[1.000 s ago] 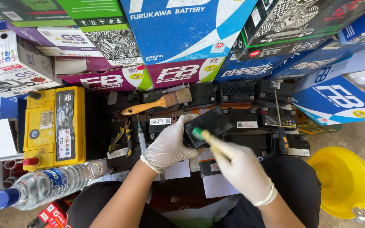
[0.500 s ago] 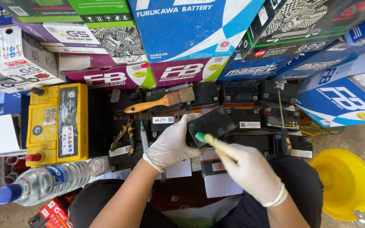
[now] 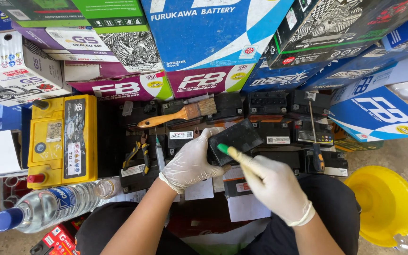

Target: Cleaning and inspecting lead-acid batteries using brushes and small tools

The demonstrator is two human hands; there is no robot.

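My left hand (image 3: 191, 160), in a white glove, grips a small black battery (image 3: 238, 138) and holds it tilted above a row of black batteries (image 3: 279, 126). My right hand (image 3: 275, 184), gloved too, holds a pale wooden stick with a green tip (image 3: 230, 152); the tip touches the near edge of the held battery. A paintbrush with an orange handle (image 3: 178, 115) lies just beyond my left hand. Pliers with yellow grips (image 3: 138, 155) and a syringe (image 3: 159, 153) lie to its left.
A yellow battery (image 3: 62, 139) stands at left, with a clear water bottle with a blue cap (image 3: 43, 210) lying in front of it. A yellow funnel (image 3: 387, 203) sits at right. A screwdriver (image 3: 315, 141) rests on the batteries. Stacked battery cartons (image 3: 204, 42) line the back.
The held battery and both hands have shifted slightly right and away from me. The stick's green tip stays against the battery's near edge.
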